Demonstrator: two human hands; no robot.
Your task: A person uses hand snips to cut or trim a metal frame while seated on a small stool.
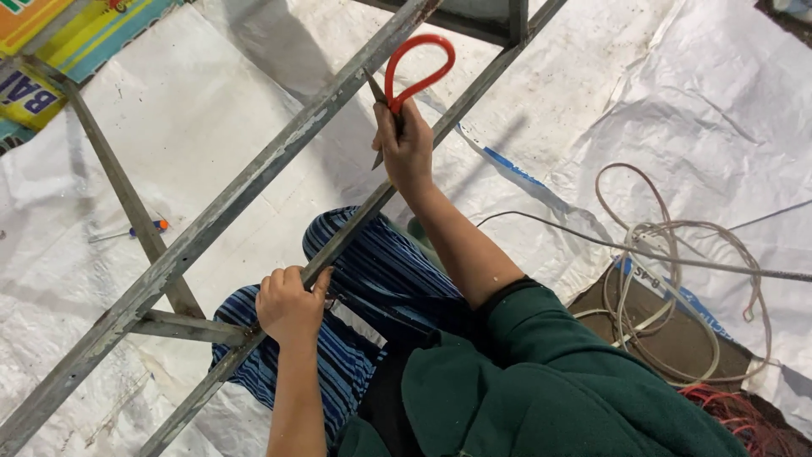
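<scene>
Green sleeve fills lower right of frame. Left hand (290, 305) is clenched round the grey metal frame (254, 182), apparently steadying it; right hand (408, 148) grips red-handled scissors (412, 76) at upper centre, blades against a bar.

2 hands (292, 306), 1 scissors (406, 85), 1 screwdriver (135, 230)

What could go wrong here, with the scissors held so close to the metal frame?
The blades of the red-handled scissors in the right hand might slip off the metal bar toward the left hand gripping it lower. The loose cable coil nearby could also snag a foot.
</scene>
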